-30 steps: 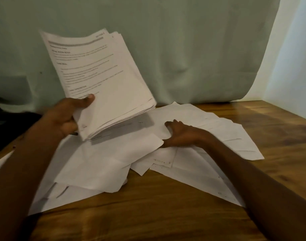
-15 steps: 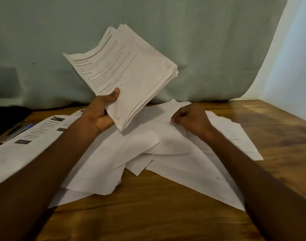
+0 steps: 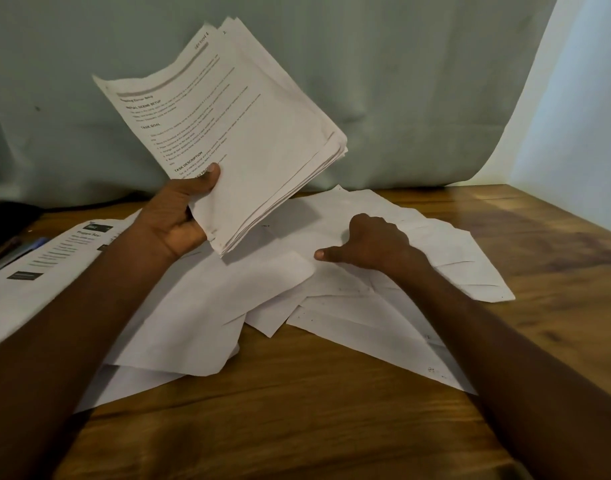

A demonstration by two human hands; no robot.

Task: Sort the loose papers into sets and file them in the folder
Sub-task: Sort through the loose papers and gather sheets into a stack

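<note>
— Where are the papers at this moment?

— In two lots. The left hand [image 3: 179, 216] holds a thick stack of printed sheets [image 3: 241, 133] up above the tabletop [image 3: 332, 427], tilted, with the printed face toward the camera. The headings "TASK GOAL" and "TASK DESCRIPTION" can be read on the top page.

— How does it grip them?

— By the lower corner. The thumb lies across the front of the top page, and the fingers are curled behind the stack, clamped on it.

— And the other lot?

— The loose papers [image 3: 383, 306] lie scattered and overlapping on the wooden tabletop, mostly blank side up, several of them creased or skewed.

— What is the right hand doing?

— The right hand [image 3: 370, 244] rests on top of that spread, near its middle. Its fingers are curled under, knuckles up, and the thumb sticks out to the left, lying on a sheet. Whether the curled fingers pinch a page underneath, I cannot tell.

— Anything else on the tabletop?

— At the far left lie printed pages [image 3: 54, 265] with dark header blocks, face up, partly hidden by the left forearm. Beyond them, at the edge, is a blue pen [image 3: 34, 244]. A pale cloth backdrop [image 3: 401, 98] hangs behind everything.

— Do you see the folder?

— I cannot make one out.
</note>
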